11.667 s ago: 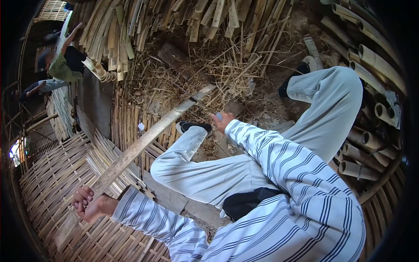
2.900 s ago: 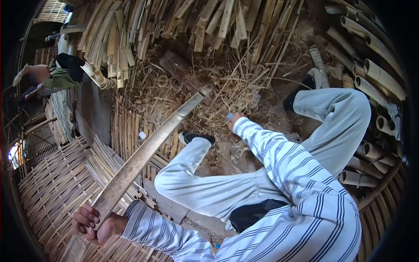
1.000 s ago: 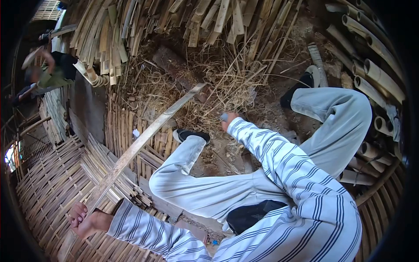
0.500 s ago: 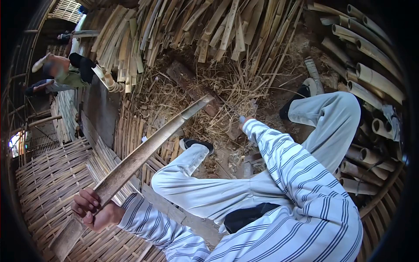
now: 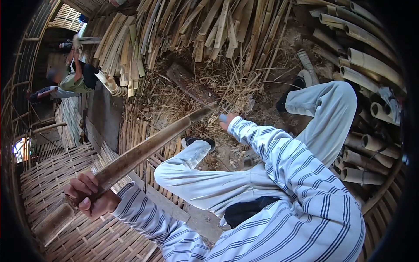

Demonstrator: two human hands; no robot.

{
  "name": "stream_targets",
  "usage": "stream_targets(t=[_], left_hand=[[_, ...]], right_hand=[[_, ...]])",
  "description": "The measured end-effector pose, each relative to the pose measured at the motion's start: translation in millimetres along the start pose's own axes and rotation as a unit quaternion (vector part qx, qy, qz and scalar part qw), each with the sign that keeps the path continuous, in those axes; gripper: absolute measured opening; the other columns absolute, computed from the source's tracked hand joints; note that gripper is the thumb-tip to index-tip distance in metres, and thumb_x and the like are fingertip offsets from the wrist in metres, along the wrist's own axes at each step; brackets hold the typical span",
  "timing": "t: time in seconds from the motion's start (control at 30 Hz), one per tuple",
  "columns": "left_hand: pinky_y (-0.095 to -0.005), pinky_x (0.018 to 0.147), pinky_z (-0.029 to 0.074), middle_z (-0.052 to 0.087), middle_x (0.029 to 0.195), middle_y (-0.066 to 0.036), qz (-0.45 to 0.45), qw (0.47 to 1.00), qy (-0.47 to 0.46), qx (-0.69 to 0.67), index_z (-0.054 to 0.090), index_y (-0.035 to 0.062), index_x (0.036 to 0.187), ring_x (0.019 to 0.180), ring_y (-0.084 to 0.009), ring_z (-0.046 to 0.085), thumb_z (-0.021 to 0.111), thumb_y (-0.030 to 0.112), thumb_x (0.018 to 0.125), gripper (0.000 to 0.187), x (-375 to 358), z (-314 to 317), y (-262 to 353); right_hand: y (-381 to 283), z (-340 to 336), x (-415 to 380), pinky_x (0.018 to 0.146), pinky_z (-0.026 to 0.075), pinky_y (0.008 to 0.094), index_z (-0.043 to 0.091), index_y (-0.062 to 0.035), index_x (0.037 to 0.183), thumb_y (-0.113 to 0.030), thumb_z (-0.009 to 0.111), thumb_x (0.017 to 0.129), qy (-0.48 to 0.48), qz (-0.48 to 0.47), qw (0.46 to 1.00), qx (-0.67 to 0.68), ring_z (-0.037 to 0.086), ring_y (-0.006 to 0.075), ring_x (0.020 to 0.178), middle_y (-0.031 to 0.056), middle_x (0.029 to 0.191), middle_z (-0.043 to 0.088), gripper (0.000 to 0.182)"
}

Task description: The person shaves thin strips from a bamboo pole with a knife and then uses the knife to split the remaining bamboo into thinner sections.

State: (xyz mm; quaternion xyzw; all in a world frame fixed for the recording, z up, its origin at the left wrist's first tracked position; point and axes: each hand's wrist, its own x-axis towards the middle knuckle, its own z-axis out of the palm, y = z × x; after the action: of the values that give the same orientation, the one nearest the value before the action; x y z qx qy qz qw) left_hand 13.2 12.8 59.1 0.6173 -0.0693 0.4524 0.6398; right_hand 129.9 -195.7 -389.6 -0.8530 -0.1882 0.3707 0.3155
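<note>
A long split bamboo piece (image 5: 148, 148), its hollow side up, slants from lower left to the middle of the view. My left hand (image 5: 91, 196) is wrapped round its lower part. The far end lies over the pile of shavings, close to my right hand (image 5: 230, 122). Closed fingers of that hand grip a tool with a pale blue handle (image 5: 223, 118); its working end cannot be made out. A dark wooden block (image 5: 185, 81) rests among the bamboo shavings (image 5: 227, 87), beyond the bamboo's tip.
Split bamboo strips (image 5: 200, 26) are heaped at the back. Bamboo tubes (image 5: 371, 61) are stacked along the right. A woven bamboo panel (image 5: 56, 174) lies at left. Another person (image 5: 72, 78) is at upper left. My bent legs (image 5: 323, 118) frame the work area.
My right hand has moved left, nearer the bamboo's far end. My left hand and the bamboo piece have shifted slightly left. The other person's arms have changed position.
</note>
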Motion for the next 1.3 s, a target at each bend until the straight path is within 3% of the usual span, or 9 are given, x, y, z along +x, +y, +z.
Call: stream_targets(t=[0.13,0.23,0.27,0.33,0.53,0.6,0.8,1.07,1.3], left_hand=[[-0.0240,0.044,0.030,0.026,0.055,-0.001,0.016,0.999,0.014,0.025,0.031,0.0118,0.069,0.045,-0.0113,0.027,0.053,0.008,0.051,0.029,2.7,-0.7,-6.4],[-0.0237,0.044,0.029,0.026,0.055,0.000,0.028,0.997,0.018,0.065,0.031,0.0119,0.069,0.045,-0.0108,0.027,0.053,0.008,0.052,0.028,3.1,-0.9,-7.2],[-0.0236,0.044,0.029,0.026,0.055,0.000,0.036,0.996,0.018,0.075,0.032,0.0120,0.069,0.045,-0.0106,0.026,0.053,0.009,0.052,0.028,3.2,1.0,-7.3],[-0.0235,0.043,0.027,0.027,0.056,0.000,0.038,0.997,0.036,0.060,0.033,0.0119,0.069,0.045,-0.0104,0.025,0.052,0.010,0.053,0.025,6.4,5.0,-11.0],[-0.0245,0.042,0.020,0.026,0.058,-0.002,0.044,0.987,0.132,0.083,0.036,0.0081,0.068,0.047,-0.0112,0.023,0.045,0.012,0.054,0.018,9.1,12.3,-15.6],[-0.0236,0.041,0.022,0.028,0.058,-0.001,0.040,0.991,0.101,0.075,0.038,0.0087,0.072,0.046,-0.0110,0.025,0.045,0.012,0.054,0.020,5.6,1.3,-12.5],[-0.0245,0.040,0.024,0.027,0.058,-0.002,0.033,0.991,0.102,0.079,0.038,0.0084,0.072,0.046,-0.0119,0.027,0.044,0.012,0.051,0.022,6.9,-29.3,-9.9],[-0.0228,0.039,0.020,0.026,0.057,-0.001,0.030,0.992,0.097,0.078,0.035,0.0097,0.069,0.045,-0.0107,0.023,0.044,0.012,0.052,0.020,4.6,-37.1,-9.5],[-0.0224,0.040,0.023,0.028,0.057,-0.001,0.036,0.993,0.088,0.064,0.033,0.0115,0.070,0.045,-0.0104,0.024,0.047,0.011,0.051,0.023,-2.9,-1.5,-1.5]], right_hand=[[-12.5,-1.5,-13.1,0.084,0.050,0.0422,0.063,-0.0073,0.100,-0.036,0.063,0.070,-0.070,-0.006,0.997,0.010,0.062,0.0377,0.093,0.0211,0.096,0.065,0.042],[17.3,41.1,2.8,0.088,0.050,0.0390,0.058,-0.0077,0.115,-0.036,0.067,0.074,-0.107,0.239,0.965,-0.011,0.060,0.0286,0.105,0.0133,0.115,0.061,0.051],[87.0,132.9,68.7,0.093,0.048,0.0380,0.056,-0.0054,0.120,-0.028,0.062,0.076,-0.216,0.005,0.927,-0.308,0.057,0.0307,0.111,0.0178,0.123,0.055,0.050],[64.1,43.0,8.1,0.092,0.048,0.0378,0.051,-0.0035,0.124,-0.034,0.070,0.073,-0.108,0.243,0.964,-0.016,0.057,0.0281,0.111,0.0182,0.122,0.055,0.063],[16.6,-11.8,-12.4,0.093,0.048,0.0386,0.052,-0.0032,0.124,-0.035,0.067,0.075,-0.145,0.217,0.961,-0.088,0.056,0.0297,0.112,0.0186,0.125,0.054,0.060],[91.1,95.6,68.3,0.092,0.046,0.0368,0.048,-0.0051,0.131,-0.040,0.054,0.084,-0.187,0.128,0.950,-0.217,0.056,0.0256,0.113,0.0168,0.127,0.053,0.059],[-6.6,6.2,-11.1,0.089,0.049,0.0402,0.061,-0.0051,0.113,-0.040,0.061,0.075,-0.083,0.025,0.995,-0.045,0.060,0.0364,0.102,0.0227,0.108,0.062,0.052],[68.3,-10.1,-5.6,0.094,0.046,0.0412,0.061,-0.0055,0.116,-0.019,0.071,0.069,-0.088,0.242,0.964,-0.062,0.056,0.0360,0.111,0.0235,0.118,0.058,0.050],[60.4,-14.7,1.4,0.094,0.047,0.0414,0.059,-0.0066,0.118,-0.024,0.068,0.070,-0.102,0.180,0.970,-0.128,0.056,0.0338,0.113,0.0216,0.121,0.057,0.052]])
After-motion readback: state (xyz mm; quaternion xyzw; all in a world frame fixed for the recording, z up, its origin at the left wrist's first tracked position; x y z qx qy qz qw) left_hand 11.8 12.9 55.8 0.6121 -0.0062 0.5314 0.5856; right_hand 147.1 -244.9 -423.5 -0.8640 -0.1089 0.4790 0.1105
